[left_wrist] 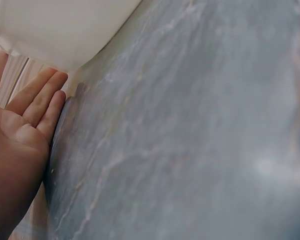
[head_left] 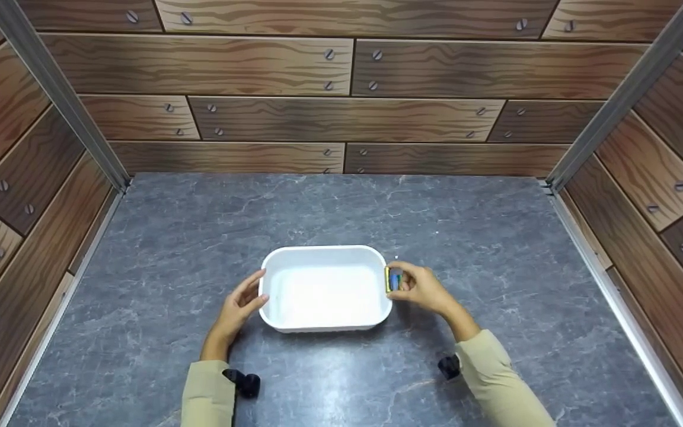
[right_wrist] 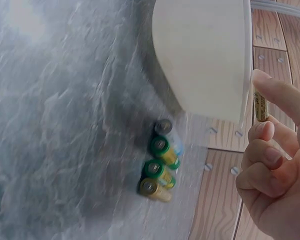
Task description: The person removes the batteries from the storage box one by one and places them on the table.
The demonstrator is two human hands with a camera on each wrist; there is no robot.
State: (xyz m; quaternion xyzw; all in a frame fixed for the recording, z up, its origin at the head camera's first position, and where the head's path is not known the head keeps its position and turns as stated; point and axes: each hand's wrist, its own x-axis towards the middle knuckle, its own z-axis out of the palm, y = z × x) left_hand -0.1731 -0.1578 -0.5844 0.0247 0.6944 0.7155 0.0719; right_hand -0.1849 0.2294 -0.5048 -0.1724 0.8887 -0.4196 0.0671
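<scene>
A white rectangular tub [head_left: 325, 328] with rounded corners stands on the grey marbled table. My left hand [head_left: 233, 309] is at its left end, thumb and forefinger spread against the rim. In the left wrist view, the fingers [left_wrist: 40, 102] of that hand reach out nearly straight beside the tub wall [left_wrist: 55, 35]. At the opposite end, my right hand [head_left: 424, 289] pinches a small gold battery [right_wrist: 260, 106] upright between thumb and forefinger, right at the rim. Beneath that hand, several batteries [right_wrist: 162, 150], green-and-yellow, gold and one grey-ended, sit in a row on the table.
Wood-patterned panels [head_left: 341, 118] wall in the back and both sides of the grey table [head_left: 341, 207]. Metal posts [head_left: 620, 95] run up the back corners. A black device [head_left: 246, 384] is worn at the left wrist and another [head_left: 449, 367] at the right.
</scene>
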